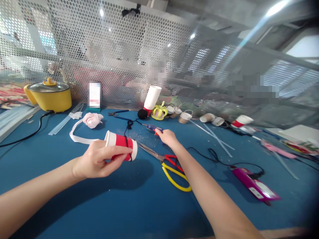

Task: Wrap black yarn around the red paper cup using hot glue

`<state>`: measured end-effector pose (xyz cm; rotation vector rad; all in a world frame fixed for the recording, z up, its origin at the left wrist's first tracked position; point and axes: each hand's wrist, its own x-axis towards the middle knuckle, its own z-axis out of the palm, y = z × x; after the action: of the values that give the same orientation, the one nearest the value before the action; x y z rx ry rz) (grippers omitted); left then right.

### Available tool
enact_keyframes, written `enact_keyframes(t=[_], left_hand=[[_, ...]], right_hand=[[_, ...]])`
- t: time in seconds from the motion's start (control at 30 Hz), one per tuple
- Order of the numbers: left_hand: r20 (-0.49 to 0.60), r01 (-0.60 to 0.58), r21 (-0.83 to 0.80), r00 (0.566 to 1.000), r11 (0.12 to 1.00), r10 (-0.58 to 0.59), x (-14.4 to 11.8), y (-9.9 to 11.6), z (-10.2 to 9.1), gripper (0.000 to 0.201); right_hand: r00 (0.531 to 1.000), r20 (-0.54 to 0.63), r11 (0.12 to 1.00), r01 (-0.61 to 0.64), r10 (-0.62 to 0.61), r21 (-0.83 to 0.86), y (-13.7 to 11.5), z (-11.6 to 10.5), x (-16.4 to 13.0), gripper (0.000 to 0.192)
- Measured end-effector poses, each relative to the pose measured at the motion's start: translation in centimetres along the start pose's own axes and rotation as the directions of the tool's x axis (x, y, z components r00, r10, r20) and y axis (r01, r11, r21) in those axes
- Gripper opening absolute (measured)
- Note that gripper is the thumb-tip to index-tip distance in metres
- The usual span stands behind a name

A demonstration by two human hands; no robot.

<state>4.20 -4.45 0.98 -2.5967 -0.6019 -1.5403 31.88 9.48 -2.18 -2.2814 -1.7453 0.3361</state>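
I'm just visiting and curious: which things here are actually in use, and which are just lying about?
In use: red paper cup in left hand; glue gun under right hand.

Lying about: scissors, yellow pot, pink cloth, stacked cups, pink device.

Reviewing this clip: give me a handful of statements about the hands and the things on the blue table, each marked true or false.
1. The left hand holds a red and white paper cup on its side above the table. True.
2. The right hand grips the scissors. False: the yellow-and-red-handled scissors lie on the blue table beside the forearm; the hand reaches to the blue glue gun.
3. Black cord is wrapped around the cup. True.
4. The yellow pot stands at the far right. False: it stands far left, by the perforated screen.
5. A magenta device lies on the table at the right. True.
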Motion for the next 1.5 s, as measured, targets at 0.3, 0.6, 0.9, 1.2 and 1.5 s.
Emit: enact_keyframes(t=[0.3,0.6,0.9,1.2,1.5], left_hand=[[0.037,-0.002,0.027,0.999,1.000,0.001,-0.4,-0.1,0.2,0.021],[0.031,-0.050,0.060,0.998,0.997,0.048,-0.1,0.3,0.4,0.019],[0.037,0.000,0.036,0.999,0.999,-0.001,-0.3,-0.1,0.3,0.019],[-0.025,-0.001,0.029,1.000,1.000,0.002,0.3,-0.1,-0.1,0.020],[0.039,0.072,-0.107,0.997,0.992,-0.069,-0.2,0.3,0.5,0.020]], right_hand=[[0.827,0.023,0.768,0.512,-0.562,0.384,-5.0,-3.4,-8.3,0.035],[0.705,-0.131,0.456,0.576,-0.697,0.678,-7.4,-3.9,-12.1,0.028],[0.840,-0.225,0.629,0.524,-0.494,0.574,-5.6,-3.5,-8.8,0.007],[0.682,0.360,0.698,0.312,-0.637,0.644,-6.0,-3.5,-10.7,0.069],[0.506,0.287,0.260,-0.125,-0.813,0.957,-7.0,-1.3,-11.9,0.052]])
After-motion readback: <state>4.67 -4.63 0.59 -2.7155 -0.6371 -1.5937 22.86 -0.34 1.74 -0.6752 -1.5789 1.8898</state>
